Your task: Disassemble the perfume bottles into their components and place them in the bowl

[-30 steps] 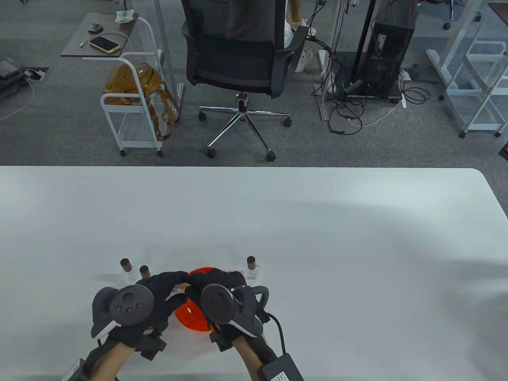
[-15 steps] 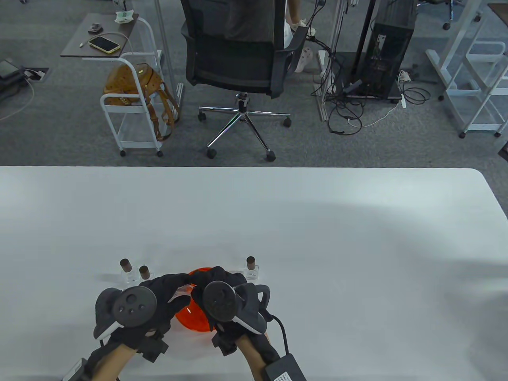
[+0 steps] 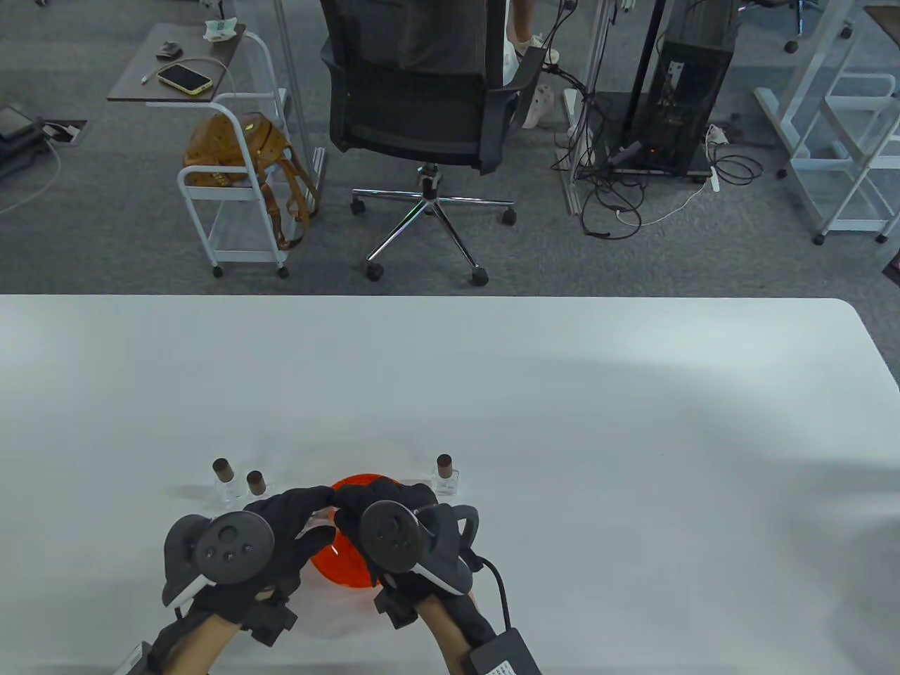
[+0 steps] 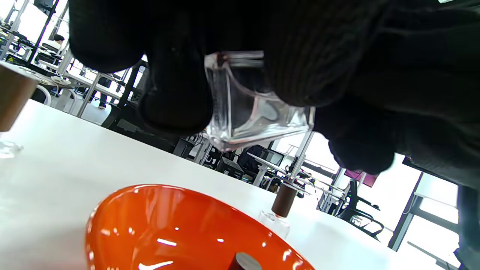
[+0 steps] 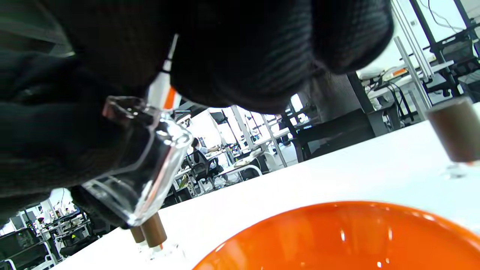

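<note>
Both gloved hands meet above the orange bowl (image 3: 346,561) near the table's front edge. My left hand (image 3: 309,510) grips a clear square glass bottle (image 4: 255,112), held tilted over the bowl (image 4: 150,225). My right hand (image 3: 376,496) pinches the white-and-orange spray head (image 5: 165,88) at the neck of that same bottle (image 5: 142,168). A loose brown cap (image 4: 245,263) lies inside the bowl. In the table view the held bottle is hidden by the gloves.
Two capped bottles (image 3: 223,478) (image 3: 255,485) stand just left of the bowl, and one capped bottle (image 3: 445,476) stands just right of it. The white table (image 3: 562,422) stretches away behind them. An office chair (image 3: 422,105) and a cart (image 3: 232,176) stand beyond the far edge.
Both hands have stayed on the bottle over the bowl, shifting only slightly. The standing bottles have not moved.
</note>
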{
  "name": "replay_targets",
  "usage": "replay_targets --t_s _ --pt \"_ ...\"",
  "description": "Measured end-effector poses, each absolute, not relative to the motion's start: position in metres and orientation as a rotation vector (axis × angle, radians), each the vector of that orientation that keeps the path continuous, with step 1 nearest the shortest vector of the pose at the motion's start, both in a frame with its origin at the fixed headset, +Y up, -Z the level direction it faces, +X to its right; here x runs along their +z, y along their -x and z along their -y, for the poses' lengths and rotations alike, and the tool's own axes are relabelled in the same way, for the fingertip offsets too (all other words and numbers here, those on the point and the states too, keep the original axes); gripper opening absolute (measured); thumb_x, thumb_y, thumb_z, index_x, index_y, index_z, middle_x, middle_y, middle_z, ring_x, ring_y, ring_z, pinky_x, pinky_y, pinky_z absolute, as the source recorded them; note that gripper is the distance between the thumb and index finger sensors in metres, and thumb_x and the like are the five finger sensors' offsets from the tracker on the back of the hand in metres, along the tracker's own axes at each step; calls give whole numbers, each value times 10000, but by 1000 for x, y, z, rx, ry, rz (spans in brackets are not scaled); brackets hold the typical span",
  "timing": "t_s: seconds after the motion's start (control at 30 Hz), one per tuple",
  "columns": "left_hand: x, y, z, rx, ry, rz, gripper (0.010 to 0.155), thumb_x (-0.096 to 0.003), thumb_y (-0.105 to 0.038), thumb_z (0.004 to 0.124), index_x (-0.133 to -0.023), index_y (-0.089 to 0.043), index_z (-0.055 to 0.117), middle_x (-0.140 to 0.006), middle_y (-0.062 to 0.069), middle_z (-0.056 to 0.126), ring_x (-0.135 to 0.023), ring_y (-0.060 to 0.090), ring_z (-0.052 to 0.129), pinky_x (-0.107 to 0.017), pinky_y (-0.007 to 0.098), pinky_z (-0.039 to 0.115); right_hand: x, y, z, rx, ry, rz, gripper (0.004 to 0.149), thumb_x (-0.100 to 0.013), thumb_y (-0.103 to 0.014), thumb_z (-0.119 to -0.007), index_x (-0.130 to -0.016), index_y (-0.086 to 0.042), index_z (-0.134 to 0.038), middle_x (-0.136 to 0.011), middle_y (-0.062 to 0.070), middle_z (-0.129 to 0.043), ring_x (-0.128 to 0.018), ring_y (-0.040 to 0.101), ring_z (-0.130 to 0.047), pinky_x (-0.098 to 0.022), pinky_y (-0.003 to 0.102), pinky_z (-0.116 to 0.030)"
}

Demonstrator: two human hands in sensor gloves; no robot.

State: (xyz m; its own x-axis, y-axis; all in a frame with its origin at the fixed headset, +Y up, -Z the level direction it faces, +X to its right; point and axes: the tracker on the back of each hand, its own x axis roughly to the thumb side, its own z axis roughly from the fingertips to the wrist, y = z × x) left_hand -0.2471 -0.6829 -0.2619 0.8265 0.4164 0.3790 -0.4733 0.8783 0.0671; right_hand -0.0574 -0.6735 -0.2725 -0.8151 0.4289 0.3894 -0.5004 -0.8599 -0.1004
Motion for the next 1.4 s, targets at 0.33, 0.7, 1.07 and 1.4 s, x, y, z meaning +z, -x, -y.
replay_targets --t_s 0.33,0.7,1.07,1.4 --pt "-264 246 687 509 -162 373 540 -394 -372 909 -903 -195 861 -841 104 1035 -591 285 1122 -544 538 830 -272 55 673 2605 -492 289 475 -347 -402 -865 -808 -304 -804 -739 -33 -953 -424 58 -1042 -525 482 -837" --pt "-263 247 685 516 -147 387 539 -398 -369 910 -904 -192 859 -842 106 1034 -596 288 1124 -545 539 830 -271 55 672 2594 -498 294 459 -348 -409 -865 -794 -306 -823 -745 -25 -960 -420 69 -1053 -519 485 -841" --pt "-271 254 697 568 -103 353 542 -394 -368 916 -906 -197 860 -848 104 1032 -608 294 1123 -550 542 827 -276 56 682 2607 -456 273 461 -348 -502 -803 -770 -326 -855 -622 -60 -1016 -351 52 -1068 -504 467 -861" --pt "-270 250 697 552 -117 376 542 -396 -366 911 -908 -197 856 -849 104 1029 -610 294 1119 -553 541 824 -276 54 682 2608 -450 307 433 -347 -497 -803 -748 -345 -863 -637 -63 -1007 -366 49 -1062 -512 467 -856"
